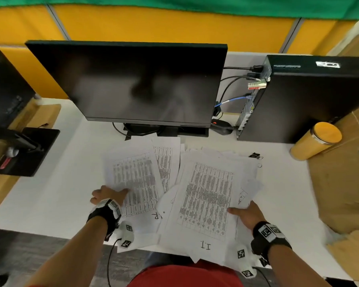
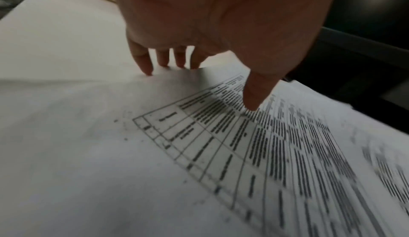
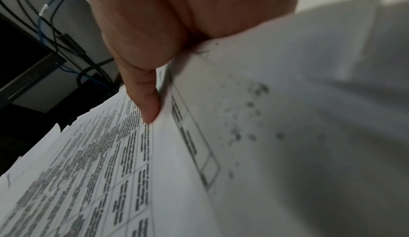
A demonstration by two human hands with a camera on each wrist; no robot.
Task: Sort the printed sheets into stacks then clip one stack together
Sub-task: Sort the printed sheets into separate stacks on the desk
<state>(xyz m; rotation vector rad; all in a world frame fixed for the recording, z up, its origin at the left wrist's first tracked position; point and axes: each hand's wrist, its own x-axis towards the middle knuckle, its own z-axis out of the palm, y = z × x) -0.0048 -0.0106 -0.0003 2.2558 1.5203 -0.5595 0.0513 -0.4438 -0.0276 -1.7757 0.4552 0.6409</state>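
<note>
my left hand [image 1: 107, 196] pinches the near-left edge of the left sheet [image 1: 136, 183], thumb on top; its long axis runs away from me. my right hand [image 1: 248, 213] pinches the "i.t." stack [image 1: 207, 200] at its right edge. the binder clip [image 1: 255, 156] lies beyond the right hand, the nearer one, with loose sheets between.
</note>
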